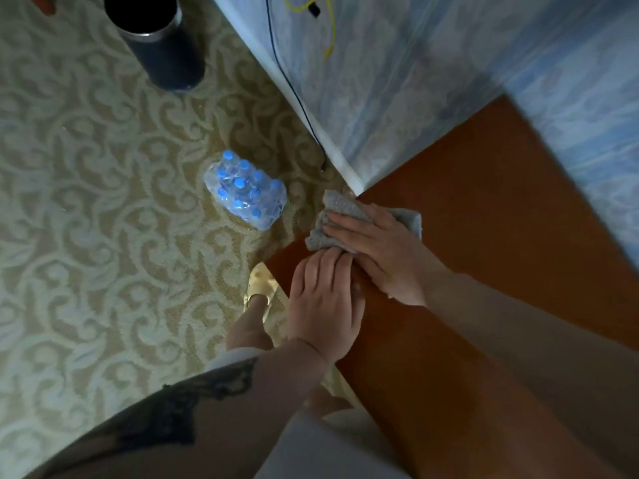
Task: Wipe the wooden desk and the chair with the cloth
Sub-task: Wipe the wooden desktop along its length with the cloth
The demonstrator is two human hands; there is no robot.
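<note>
Wooden desk [484,219] fills the right, corner toward the wall. Grey cloth [340,216] lies at its left edge; my right hand [377,250] presses it flat, fingers straight, to wipe, while left hand [325,302], fingers flat, steadies beside it. Chair not in view

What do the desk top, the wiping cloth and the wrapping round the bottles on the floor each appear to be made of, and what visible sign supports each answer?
Desk: looks like wood or wood veneer, reddish-brown, smooth with a dull sheen; grain is too blurred to confirm.
Cloth: grey, nubbly surface, soft crumpled folds, probably terry or microfibre.
Bottle pack: clear plastic film, glossy and wrinkled, with blue caps showing through.
</note>
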